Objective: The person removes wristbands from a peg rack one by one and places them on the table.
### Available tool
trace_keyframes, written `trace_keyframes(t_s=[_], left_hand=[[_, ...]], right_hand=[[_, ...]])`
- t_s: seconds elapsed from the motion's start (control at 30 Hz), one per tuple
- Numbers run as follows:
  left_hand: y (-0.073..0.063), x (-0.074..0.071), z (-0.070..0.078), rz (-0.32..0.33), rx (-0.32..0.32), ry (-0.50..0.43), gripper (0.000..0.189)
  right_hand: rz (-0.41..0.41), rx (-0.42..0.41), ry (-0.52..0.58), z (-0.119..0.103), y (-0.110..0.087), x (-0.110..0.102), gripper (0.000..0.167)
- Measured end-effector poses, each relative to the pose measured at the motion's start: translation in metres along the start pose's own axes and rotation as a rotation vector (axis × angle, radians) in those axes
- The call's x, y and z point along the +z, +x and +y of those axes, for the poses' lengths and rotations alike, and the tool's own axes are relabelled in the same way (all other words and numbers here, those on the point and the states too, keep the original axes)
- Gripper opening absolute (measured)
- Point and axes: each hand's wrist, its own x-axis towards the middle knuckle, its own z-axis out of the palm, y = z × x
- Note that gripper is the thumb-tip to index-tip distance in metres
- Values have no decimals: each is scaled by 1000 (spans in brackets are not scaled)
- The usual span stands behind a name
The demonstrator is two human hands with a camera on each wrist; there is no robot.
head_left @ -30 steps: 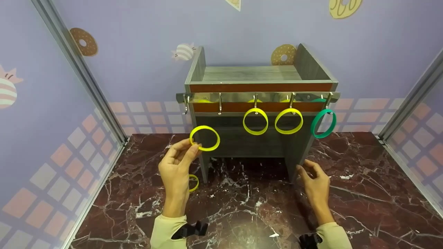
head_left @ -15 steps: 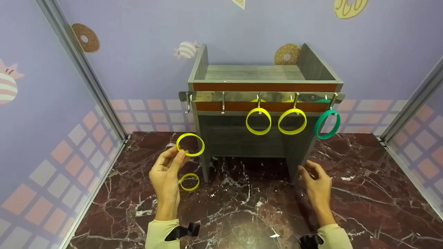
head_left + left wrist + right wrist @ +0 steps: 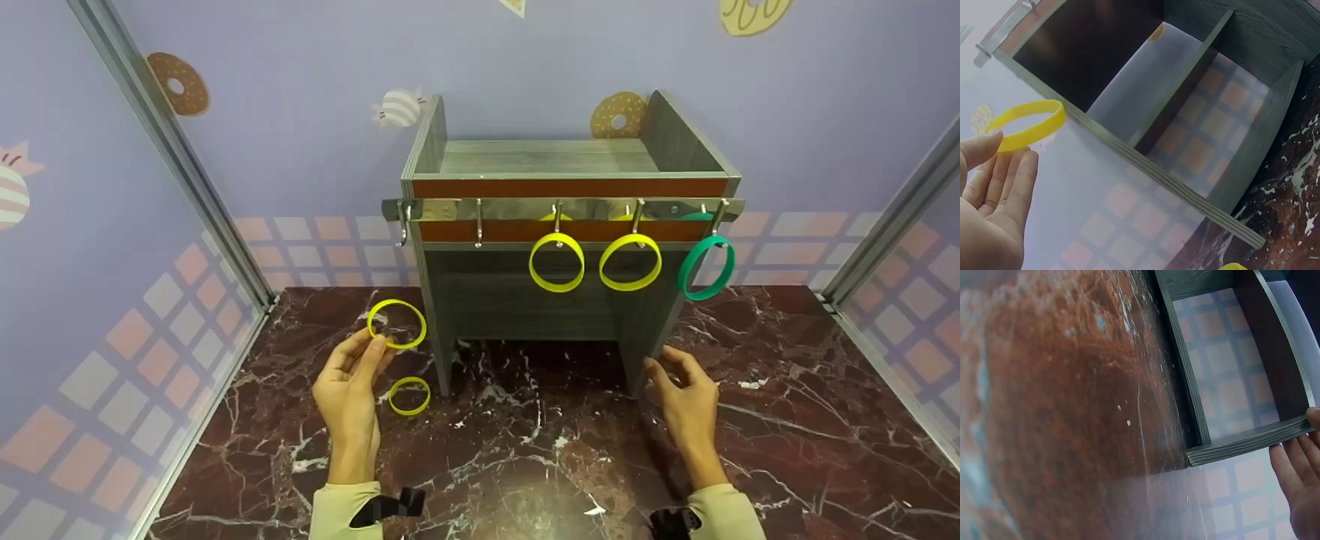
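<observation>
One-handed pinch by left hand [image 3: 349, 382] on lower rim of yellow wristband [image 3: 423, 327], just left of the gray wooden shelf [image 3: 525, 307], probably to keep the loop free. Gripping shelf's right side panel [image 3: 652, 322] with right hand [image 3: 688, 390], likely to steady it. Versus a second ago: carried lower, farther left of shelf; no visible shift in right-hand grip.

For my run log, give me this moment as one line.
left hand: pinches yellow ring; right hand: grips shelf; hooks: two yellow rings, green ring; table: another yellow ring
</observation>
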Motion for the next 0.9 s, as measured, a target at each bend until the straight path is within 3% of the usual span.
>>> trace_keyframes(t_s=[0.5, 0.9], left_hand=[[10, -36, -32, 130, -140, 80, 15], [14, -63, -56, 187, -209, 187, 28]], right_hand=[[20, 25, -35, 6, 2, 2, 28], [15, 1, 37, 6, 2, 2, 29]])
